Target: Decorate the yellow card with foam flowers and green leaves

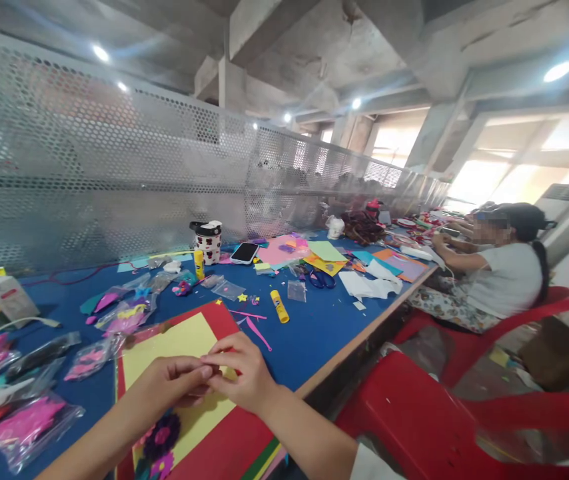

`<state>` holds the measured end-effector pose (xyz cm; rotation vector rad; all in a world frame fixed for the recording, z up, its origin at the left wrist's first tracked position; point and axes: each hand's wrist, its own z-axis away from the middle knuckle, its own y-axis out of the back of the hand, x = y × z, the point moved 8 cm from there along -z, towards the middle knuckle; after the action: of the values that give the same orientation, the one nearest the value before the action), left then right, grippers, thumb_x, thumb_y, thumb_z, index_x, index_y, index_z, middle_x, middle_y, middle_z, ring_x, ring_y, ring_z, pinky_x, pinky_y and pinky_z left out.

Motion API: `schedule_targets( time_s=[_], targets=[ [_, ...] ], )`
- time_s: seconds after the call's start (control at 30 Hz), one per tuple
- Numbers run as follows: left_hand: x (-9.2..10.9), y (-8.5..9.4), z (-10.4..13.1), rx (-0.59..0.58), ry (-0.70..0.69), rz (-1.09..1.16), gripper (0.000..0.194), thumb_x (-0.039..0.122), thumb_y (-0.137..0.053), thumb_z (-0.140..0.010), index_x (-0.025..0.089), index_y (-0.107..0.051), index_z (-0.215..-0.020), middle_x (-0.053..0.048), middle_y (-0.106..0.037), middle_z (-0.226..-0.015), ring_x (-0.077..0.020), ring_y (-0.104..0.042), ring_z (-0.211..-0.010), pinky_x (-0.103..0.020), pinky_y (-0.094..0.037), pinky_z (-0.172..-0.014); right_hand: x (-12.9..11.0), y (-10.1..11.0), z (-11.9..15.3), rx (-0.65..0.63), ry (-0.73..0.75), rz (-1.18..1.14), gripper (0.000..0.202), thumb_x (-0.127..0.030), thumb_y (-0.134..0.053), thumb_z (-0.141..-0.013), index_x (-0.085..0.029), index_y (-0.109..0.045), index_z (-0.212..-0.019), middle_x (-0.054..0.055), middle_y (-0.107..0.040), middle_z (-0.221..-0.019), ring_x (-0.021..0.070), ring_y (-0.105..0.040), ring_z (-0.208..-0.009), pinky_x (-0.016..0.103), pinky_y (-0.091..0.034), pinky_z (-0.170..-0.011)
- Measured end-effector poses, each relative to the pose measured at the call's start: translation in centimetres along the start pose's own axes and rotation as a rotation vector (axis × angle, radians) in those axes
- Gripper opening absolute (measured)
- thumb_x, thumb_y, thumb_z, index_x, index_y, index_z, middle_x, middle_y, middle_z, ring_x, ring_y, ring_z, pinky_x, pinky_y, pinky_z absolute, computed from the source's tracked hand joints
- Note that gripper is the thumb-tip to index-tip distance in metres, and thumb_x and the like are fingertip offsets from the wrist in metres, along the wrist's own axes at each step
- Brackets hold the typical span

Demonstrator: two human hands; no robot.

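Observation:
My left hand (180, 379) and my right hand (245, 373) meet over a yellow sheet (174, 340) framed by a red sheet (244, 440). Fingertips of both hands are pinched together, and whatever lies between them is too small or hidden to make out. Below my left wrist, dark purple and pink flower cut-outs (161, 433) lie on the yellow sheet. Just past my hands are thin pink strips (256, 331) and small yellow stars (242, 298). A yellow glue stick (280, 307) lies beyond my right hand.
Plastic bags of pink pieces (27, 423) crowd the blue table's left side. Farther back are a cup (208, 241), a phone (245, 253), blue scissors (322, 279) and coloured paper. A perforated metal screen (164, 167) borders the table. Red chairs (414, 413) and a seated person (504, 273) are at right.

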<state>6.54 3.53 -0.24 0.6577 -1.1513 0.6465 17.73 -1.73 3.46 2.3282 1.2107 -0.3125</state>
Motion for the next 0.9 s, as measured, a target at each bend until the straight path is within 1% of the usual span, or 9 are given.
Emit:
schedule_targets(
  time_s=[0.07,0.13,0.3,0.37,0.47,0.6,0.7,0.8,0.9],
  targets=[
    [-0.3,0.1,0.0,0.004,-0.029,0.028,0.05,0.064,-0.079,-0.055,0.015,-0.073,-0.064,0.0,-0.06,-0.049,-0.0101,-0.047,-0.044,-0.021,-0.039,-0.046,0.1,-0.4,0.1,-0.036,-0.004,0.009,0.016,-0.034,-0.065,-0.084,-0.024,-0.074,-0.091,0.005,-0.071,-0.086,0.0157,-0.065,-0.079,0.03,-0.055,-0.073],
    [-0.9,0.2,-0.1,0.017,-0.034,0.065,0.052,0.066,-0.078,-0.055,0.015,-0.073,-0.066,0.0,-0.059,-0.049,-0.0093,-0.047,-0.045,-0.02,-0.04,-0.048,0.0,-0.6,0.2,-0.058,0.012,0.018,0.015,-0.034,-0.065,-0.085,-0.024,-0.074,-0.091,0.005,-0.071,-0.086,0.0152,-0.065,-0.079,0.03,-0.054,-0.075],
    [-1.9,0.3,0.1,-0.001,0.041,0.075,0.059,0.069,-0.079,-0.049,0.015,-0.075,-0.073,-0.004,-0.07,-0.065,-0.0132,-0.059,-0.057,-0.022,-0.049,-0.059,-0.7,-0.3,0.3,-0.04,0.061,0.008,0.014,-0.032,-0.063,-0.086,-0.022,-0.074,-0.085,0.005,-0.071,-0.087,0.0139,-0.065,-0.08,0.03,-0.053,-0.077],
    [-1.8,0.3,0.3,0.013,0.048,0.078,0.06,0.069,-0.079,-0.048,0.015,-0.075,-0.073,-0.005,-0.071,-0.066,-0.0158,-0.063,-0.06,-0.024,-0.052,-0.061,-1.0,0.0,0.3,-0.022,0.064,-0.012,0.013,-0.03,-0.064,-0.086,-0.022,-0.074,-0.085,0.005,-0.071,-0.087,0.0138,-0.065,-0.079,0.029,-0.053,-0.075],
    [-1.4,0.2,0.8,0.048,0.04,0.089,0.061,0.07,-0.079,-0.047,0.016,-0.076,-0.073,-0.006,-0.073,-0.067,-0.0175,-0.066,-0.063,-0.025,-0.053,-0.064,-1.3,0.1,0.2,-0.023,0.076,-0.045,0.013,-0.028,-0.066,-0.084,-0.022,-0.074,-0.093,0.006,-0.071,-0.089,0.014,-0.065,-0.08,0.028,-0.054,-0.073],
    [-1.2,-0.3,1.1,0.032,0.027,0.091,0.058,0.069,-0.078,-0.049,0.016,-0.075,-0.071,-0.006,-0.073,-0.064,-0.017,-0.067,-0.061,-0.024,-0.053,-0.061,-1.7,0.2,0.2,-0.018,0.087,-0.07,0.011,-0.028,-0.064,-0.086,-0.023,-0.074,-0.088,0.005,-0.07,-0.087,0.0137,-0.064,-0.079,0.028,-0.053,-0.072],
    [-1.3,-0.3,1.2,0.04,0.033,0.107,0.058,0.068,-0.079,-0.048,0.016,-0.075,-0.071,-0.006,-0.073,-0.065,-0.0171,-0.068,-0.063,-0.022,-0.053,-0.062,-1.8,0.1,0.2,-0.025,0.081,-0.075,0.013,-0.027,-0.063,-0.086,-0.022,-0.073,-0.092,0.005,-0.07,-0.088,0.0138,-0.064,-0.078,0.028,-0.054,-0.071],
    [-1.4,-0.3,1.2,0.036,0.04,0.131,0.056,0.067,-0.079,-0.049,0.015,-0.075,-0.071,-0.006,-0.073,-0.064,-0.0166,-0.069,-0.062,-0.021,-0.053,-0.062,-1.9,0.3,0.2,-0.003,0.097,-0.079,0.01,-0.025,-0.065,-0.085,-0.022,-0.074,-0.09,0.005,-0.07,-0.087,0.0137,-0.063,-0.077,0.028,-0.053,-0.07],
    [-1.5,-0.3,1.2,0.04,0.048,0.145,0.054,0.064,-0.081,-0.05,0.015,-0.076,-0.074,-0.006,-0.073,-0.065,-0.0182,-0.07,-0.065,-0.024,-0.055,-0.064,-1.7,0.4,0.3,-0.004,0.077,-0.071,0.013,-0.025,-0.066,-0.085,-0.023,-0.074,-0.095,0.005,-0.07,-0.087,0.0142,-0.063,-0.079,0.028,-0.054,-0.07]
  ],
)
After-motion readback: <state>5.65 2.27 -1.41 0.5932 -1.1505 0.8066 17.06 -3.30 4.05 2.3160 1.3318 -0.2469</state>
